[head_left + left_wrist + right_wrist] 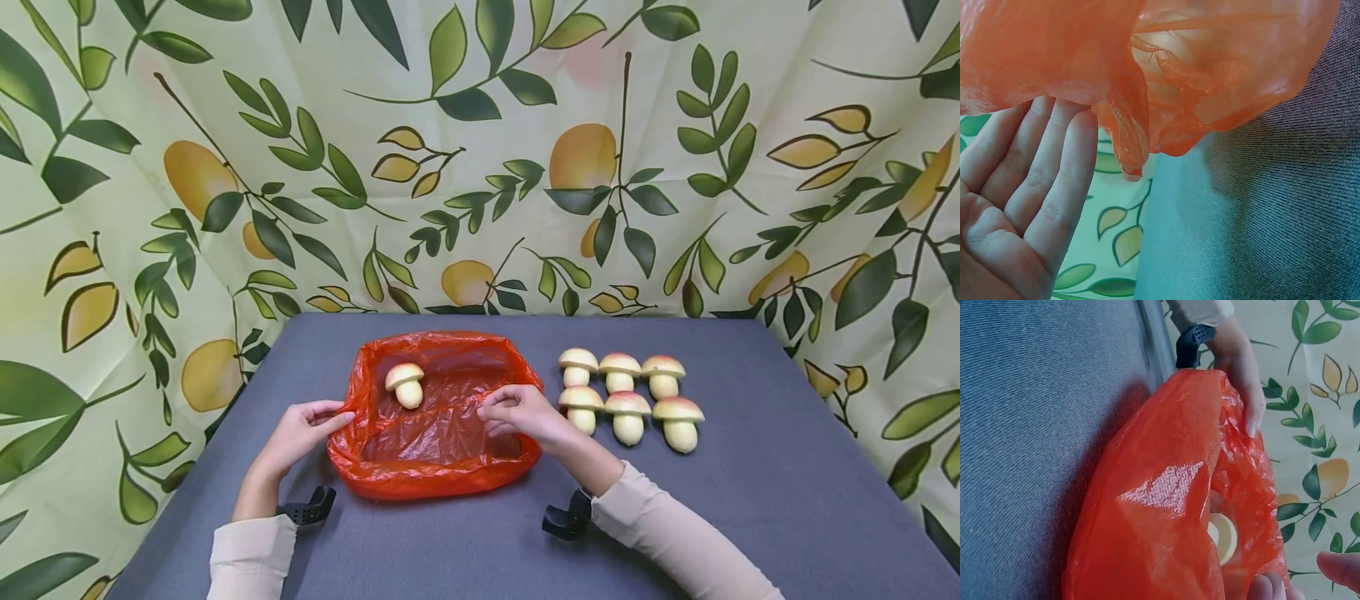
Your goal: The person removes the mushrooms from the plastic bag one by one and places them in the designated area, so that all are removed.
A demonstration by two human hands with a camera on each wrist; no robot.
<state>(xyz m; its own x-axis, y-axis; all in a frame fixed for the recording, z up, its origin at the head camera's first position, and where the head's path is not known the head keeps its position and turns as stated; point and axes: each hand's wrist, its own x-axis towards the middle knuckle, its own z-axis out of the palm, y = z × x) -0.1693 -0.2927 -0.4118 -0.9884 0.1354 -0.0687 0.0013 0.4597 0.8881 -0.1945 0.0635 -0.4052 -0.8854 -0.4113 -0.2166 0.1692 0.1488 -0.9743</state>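
Observation:
A red plastic bag (435, 477) stands with its mouth spread wide on the grey cloth. One toy mushroom (405, 385), pale with a reddish-topped cap, lies inside toward the back left. My left hand (303, 429) pinches the bag's left rim between thumb and fingers; in the left wrist view several fingertips (1082, 128) pass behind the plastic. Over the right part of the bag's opening is my right hand (517, 412), fingers loosely bent, holding nothing. Its thumb and fingers stand apart at the lower edge of the right wrist view.
Several more mushrooms (628, 417) sit in two rows just right of the bag, beside my right wrist. The grey table cloth (750, 500) runs back to a leaf-and-fruit patterned curtain (510, 208). Black wrist mounts (567, 517) hang below both wrists.

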